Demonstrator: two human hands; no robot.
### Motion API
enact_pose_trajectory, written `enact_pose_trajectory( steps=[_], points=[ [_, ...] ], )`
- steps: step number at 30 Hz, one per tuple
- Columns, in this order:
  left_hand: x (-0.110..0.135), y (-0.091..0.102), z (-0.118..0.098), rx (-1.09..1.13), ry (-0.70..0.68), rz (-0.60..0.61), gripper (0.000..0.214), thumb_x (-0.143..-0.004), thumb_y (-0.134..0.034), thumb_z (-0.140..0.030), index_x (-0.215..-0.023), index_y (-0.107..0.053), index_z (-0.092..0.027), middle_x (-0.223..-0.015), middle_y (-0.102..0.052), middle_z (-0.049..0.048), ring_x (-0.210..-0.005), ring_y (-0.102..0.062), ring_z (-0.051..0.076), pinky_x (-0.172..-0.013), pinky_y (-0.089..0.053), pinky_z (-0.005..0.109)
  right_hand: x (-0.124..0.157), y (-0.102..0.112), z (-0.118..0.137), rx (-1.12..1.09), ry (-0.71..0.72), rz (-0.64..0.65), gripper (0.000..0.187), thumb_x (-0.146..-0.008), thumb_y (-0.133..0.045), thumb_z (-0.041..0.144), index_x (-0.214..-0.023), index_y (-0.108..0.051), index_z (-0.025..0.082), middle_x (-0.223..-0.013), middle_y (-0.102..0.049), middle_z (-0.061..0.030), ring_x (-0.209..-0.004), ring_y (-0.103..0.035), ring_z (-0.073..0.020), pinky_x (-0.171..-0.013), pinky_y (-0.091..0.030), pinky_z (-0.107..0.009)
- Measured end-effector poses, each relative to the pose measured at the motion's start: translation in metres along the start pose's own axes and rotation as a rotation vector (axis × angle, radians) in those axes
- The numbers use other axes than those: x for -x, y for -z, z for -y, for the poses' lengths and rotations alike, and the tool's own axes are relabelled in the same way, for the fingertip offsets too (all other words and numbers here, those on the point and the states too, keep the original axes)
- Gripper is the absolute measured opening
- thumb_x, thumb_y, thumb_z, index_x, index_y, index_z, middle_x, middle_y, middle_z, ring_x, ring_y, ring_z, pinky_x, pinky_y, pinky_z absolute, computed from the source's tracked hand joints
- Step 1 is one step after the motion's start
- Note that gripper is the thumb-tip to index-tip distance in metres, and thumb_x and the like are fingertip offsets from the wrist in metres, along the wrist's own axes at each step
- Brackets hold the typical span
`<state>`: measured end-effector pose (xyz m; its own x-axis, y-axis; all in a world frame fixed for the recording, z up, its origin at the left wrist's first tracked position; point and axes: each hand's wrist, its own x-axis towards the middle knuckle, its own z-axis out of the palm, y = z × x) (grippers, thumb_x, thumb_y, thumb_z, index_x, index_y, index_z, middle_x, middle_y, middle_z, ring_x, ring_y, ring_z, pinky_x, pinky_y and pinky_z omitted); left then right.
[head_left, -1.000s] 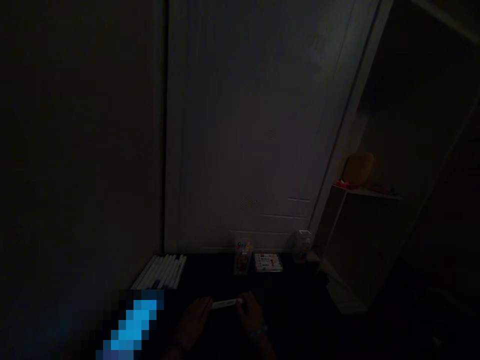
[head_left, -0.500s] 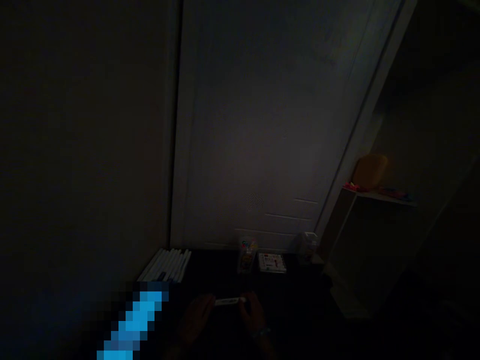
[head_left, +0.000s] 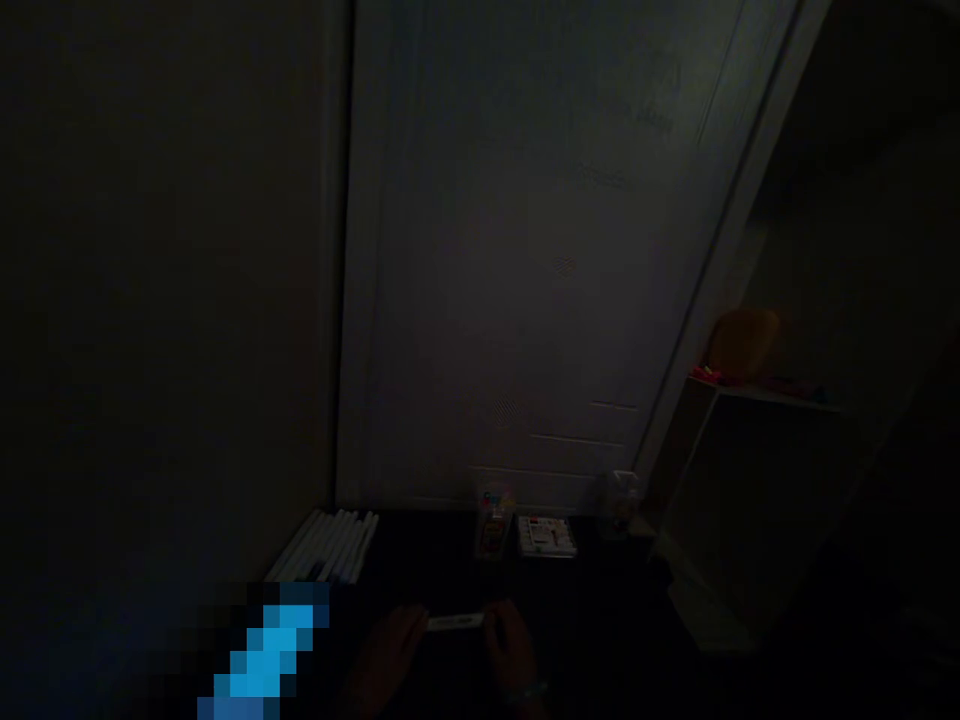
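In dim light, both hands hold a slim white marker [head_left: 455, 622] level between them, over a dark table. The fingers of my left hand [head_left: 391, 645] close on its left end. My right hand [head_left: 511, 645], with a band at the wrist, grips the other end. Dark print shows along the marker's side. A row of similar white markers [head_left: 330, 545] lies side by side at the table's left. Darkness hides the fine detail of the fingers.
Behind the hands stand a clear printed pouch [head_left: 493, 525], a flat white printed pack [head_left: 546, 537] and a clear box [head_left: 621, 500]. A pale panel [head_left: 510, 300] rises behind the table. At right, a cabinet [head_left: 750, 500] bears an orange object [head_left: 742, 340]. Bright blue pixelated patch at lower left.
The view has tilted up slightly, so the table things sit lower in the picture. Both hands keep their hold on the marker, which has shifted only a little.
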<state>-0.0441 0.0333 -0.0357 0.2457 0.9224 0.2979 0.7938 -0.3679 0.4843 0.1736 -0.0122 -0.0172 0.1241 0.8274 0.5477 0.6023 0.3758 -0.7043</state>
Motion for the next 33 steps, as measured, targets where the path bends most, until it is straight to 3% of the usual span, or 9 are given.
enact_pose_trajectory(
  steps=[13,25,33],
  points=[
    [-0.002,0.001,0.001,0.034,0.008,0.033,0.039,-0.083,-0.030,-0.038,-0.110,-0.055,-0.023,-0.117,-0.056,-0.0003,-0.111,-0.047,0.017,-0.098,-0.033,0.033,-0.005,0.005,0.006,0.036,0.009,0.024,0.015,-0.078,-0.051,0.030,-0.084,-0.060,0.020,-0.079,-0.059,-0.0032,-0.075,-0.056,-0.0154,-0.068,-0.042,-0.024],
    [-0.005,0.004,-0.007,0.086,-0.011,0.027,0.039,-0.083,-0.031,-0.038,-0.106,-0.057,-0.021,-0.114,-0.058,0.0019,-0.108,-0.049,0.016,-0.099,-0.032,0.034,-0.004,0.007,0.005,0.051,0.003,0.030,0.018,-0.081,-0.044,0.027,-0.083,-0.061,0.020,-0.079,-0.059,-0.0039,-0.077,-0.056,-0.0153,-0.071,-0.042,-0.025],
    [-0.004,0.005,-0.004,0.122,-0.025,0.017,0.040,-0.084,-0.029,-0.041,-0.106,-0.057,-0.023,-0.111,-0.060,0.0017,-0.105,-0.052,0.016,-0.095,-0.037,0.032,-0.004,0.007,0.008,0.034,0.032,0.028,0.015,-0.077,-0.051,0.030,-0.085,-0.060,0.022,-0.081,-0.060,-0.0026,-0.076,-0.057,-0.0155,-0.069,-0.043,-0.024]
  ],
)
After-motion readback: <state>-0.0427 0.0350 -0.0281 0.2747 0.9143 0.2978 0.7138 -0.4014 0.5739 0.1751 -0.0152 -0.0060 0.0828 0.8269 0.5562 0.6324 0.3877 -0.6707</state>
